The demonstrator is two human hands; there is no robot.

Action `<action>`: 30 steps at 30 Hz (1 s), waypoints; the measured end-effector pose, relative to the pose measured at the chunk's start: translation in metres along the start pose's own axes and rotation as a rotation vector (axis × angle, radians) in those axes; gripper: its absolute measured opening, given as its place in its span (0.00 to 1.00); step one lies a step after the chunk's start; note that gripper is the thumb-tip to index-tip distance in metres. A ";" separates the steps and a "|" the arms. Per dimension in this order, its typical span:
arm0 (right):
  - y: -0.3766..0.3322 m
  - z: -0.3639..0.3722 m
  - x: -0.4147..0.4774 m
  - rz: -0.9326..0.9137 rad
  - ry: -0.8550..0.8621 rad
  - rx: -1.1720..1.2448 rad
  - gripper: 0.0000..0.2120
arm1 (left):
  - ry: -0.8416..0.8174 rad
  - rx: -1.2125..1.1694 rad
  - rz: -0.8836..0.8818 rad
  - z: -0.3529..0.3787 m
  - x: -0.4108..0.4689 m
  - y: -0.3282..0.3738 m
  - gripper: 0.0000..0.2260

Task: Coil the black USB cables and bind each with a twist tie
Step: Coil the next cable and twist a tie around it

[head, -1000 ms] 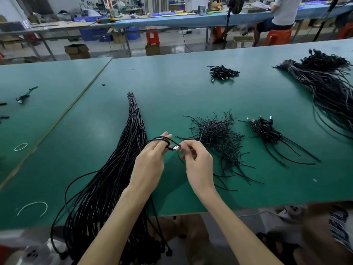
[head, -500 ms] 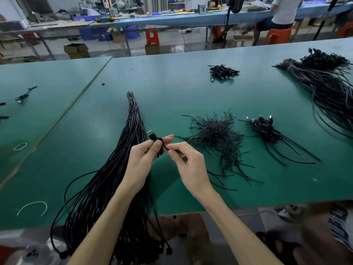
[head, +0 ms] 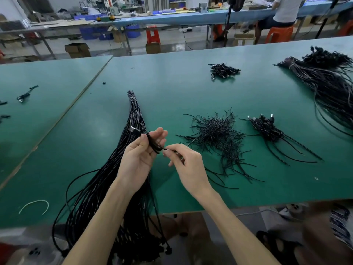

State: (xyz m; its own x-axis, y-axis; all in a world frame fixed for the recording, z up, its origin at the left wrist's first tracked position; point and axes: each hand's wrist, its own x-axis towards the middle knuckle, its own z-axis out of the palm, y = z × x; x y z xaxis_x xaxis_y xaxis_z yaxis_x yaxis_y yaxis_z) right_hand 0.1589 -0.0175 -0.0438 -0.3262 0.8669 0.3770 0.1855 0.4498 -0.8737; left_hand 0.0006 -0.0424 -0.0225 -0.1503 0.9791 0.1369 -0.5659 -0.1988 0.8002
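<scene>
Head view: a small coil (head: 152, 144) of smooth black round cable, its flat metal plug (head: 134, 130) poking out at the far left, is being gripped in the curled left hand (head: 140, 157). A thin black strand (head: 165, 149) leaving the coil is being pinched by the right hand (head: 189, 165), just to its right, above the matte green surface (head: 172, 88).

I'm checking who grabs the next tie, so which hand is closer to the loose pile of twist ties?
Right. The right hand sits just left of the twist tie pile, pinching the coiled cable; the left hand grips that coil farther left.
</scene>
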 end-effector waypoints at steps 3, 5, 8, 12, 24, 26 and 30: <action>0.001 -0.002 0.001 0.048 -0.011 -0.019 0.07 | 0.074 -0.131 0.011 -0.001 0.001 0.003 0.14; 0.001 -0.004 0.001 0.094 -0.018 -0.013 0.07 | 0.102 -0.165 0.013 -0.002 0.000 0.006 0.12; 0.000 -0.004 0.001 0.105 -0.016 -0.025 0.05 | 0.096 -0.225 -0.027 -0.003 -0.001 0.007 0.16; -0.003 -0.005 0.003 0.088 0.034 -0.015 0.00 | 0.045 -0.244 -0.090 0.000 -0.003 0.008 0.10; -0.001 -0.006 0.000 0.147 0.050 0.047 0.05 | 0.135 -0.118 -0.074 0.005 -0.002 0.004 0.12; -0.002 -0.006 0.000 0.145 0.058 0.059 0.05 | 0.146 -0.149 -0.074 0.004 -0.001 0.005 0.12; -0.001 -0.006 -0.001 0.144 0.092 0.125 0.08 | 0.189 -0.192 -0.058 0.002 0.001 0.006 0.09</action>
State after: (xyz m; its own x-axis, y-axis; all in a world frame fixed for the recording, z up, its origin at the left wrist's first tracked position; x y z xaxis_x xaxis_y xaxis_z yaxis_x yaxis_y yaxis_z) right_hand 0.1646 -0.0175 -0.0411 -0.2172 0.9389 0.2672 0.1054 0.2947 -0.9498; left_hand -0.0015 -0.0423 -0.0162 -0.2517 0.9673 -0.0315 -0.7188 -0.1651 0.6754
